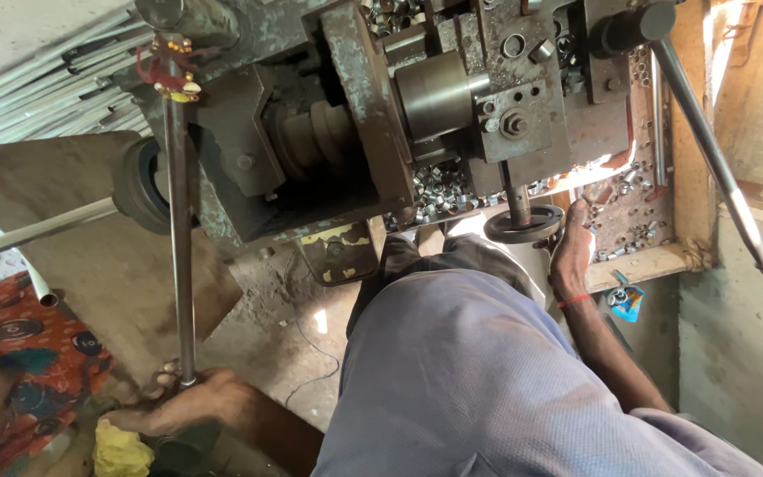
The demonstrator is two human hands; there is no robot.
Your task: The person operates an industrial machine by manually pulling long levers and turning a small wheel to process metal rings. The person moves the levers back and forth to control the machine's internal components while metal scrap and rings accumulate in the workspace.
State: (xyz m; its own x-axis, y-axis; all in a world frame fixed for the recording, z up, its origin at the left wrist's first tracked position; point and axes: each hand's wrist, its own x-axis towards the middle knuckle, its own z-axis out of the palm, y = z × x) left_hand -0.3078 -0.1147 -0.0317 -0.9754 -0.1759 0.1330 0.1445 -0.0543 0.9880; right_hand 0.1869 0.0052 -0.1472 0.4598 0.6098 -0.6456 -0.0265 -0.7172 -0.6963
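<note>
My left hand (192, 405) is closed around the lower end of a long steel lever rod (180, 230) that runs up to the grey lathe-like machine (346, 115). Red threads and small charms are tied near the rod's top. My right hand (571, 252) reaches forward, its fingers on the rim of a small dark handwheel (523, 225) under the machine's tool slide. My torso in a grey-blue shirt fills the lower middle of the view.
Many small metal rings (439, 190) lie heaped in the tray under the machine. A long handle bar (708, 141) slants down at the right. Thin metal tubes (37, 79) are stacked at the upper left. A yellow cloth (121, 452) and patterned red fabric (28, 344) lie at the lower left.
</note>
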